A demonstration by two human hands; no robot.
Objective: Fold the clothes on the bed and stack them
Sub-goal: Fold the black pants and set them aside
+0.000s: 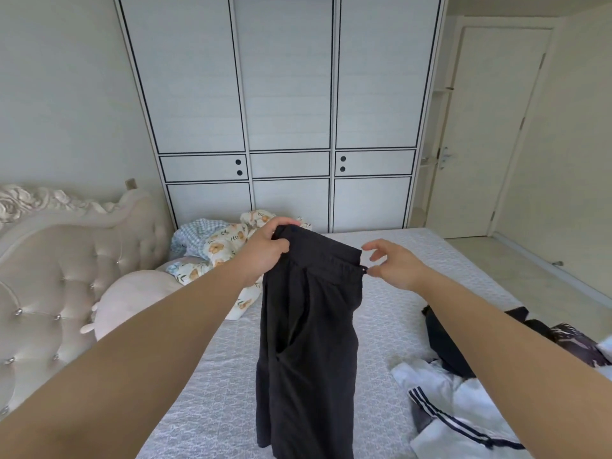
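Two bare arms reach out over the bed point(212, 376). The left hand point(265, 251) grips the top of the black shorts point(308, 342), which hang down. The right hand point(394, 265) pinches the other corner, other fingers spread. More clothes point(463, 402) lie right.

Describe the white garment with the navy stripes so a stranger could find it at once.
Start at the grey bed facing the white wardrobe. Go to its near right corner, beside the crumpled dark clothes. There lies the white garment, the only piece with parallel navy stripes.
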